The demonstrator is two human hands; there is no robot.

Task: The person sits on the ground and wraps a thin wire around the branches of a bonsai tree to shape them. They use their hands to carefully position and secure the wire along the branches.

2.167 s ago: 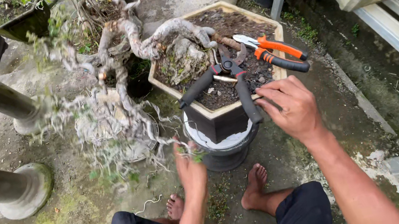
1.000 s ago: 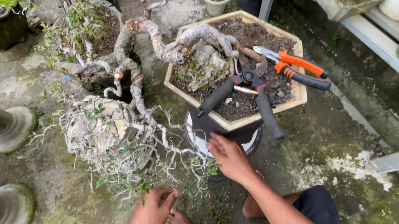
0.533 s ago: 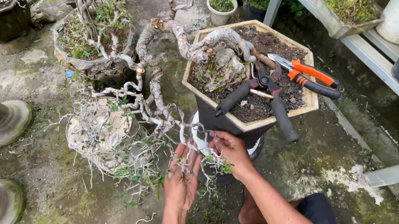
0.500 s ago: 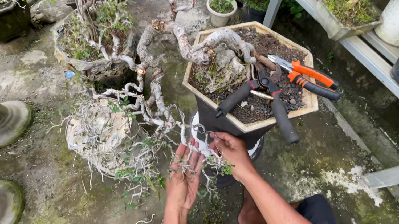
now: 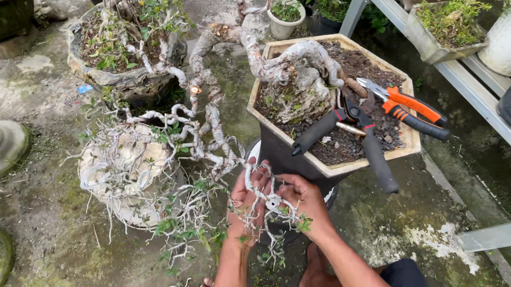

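Both my hands together just below front-left corner of the hexagonal tan planter w/ dark soil (image 5: 408,147); left hand (image 5: 248,205) and right hand (image 5: 300,202) side by side, fingers curled around the drooping pale wired bonsai branch tips w/ small green leaves (image 5: 270,204); grip looks closed on the twigs, can't tell how tight. Branch runs from the thick whitish twisted trunk (image 5: 297,64) rooted in that planter, cascading down-left. On planter soil: black-handled cutters (image 5: 354,130) mid-front, one handle overhanging the front rim; orange-and-black pruning shears (image 5: 405,108) just right of them, touching. Round grey mossy pot w/ leafy shrub (image 5: 117,63) well left-behind planter; pale root ball wrapped in wire (image 5: 125,172) left of planter, near left hand.
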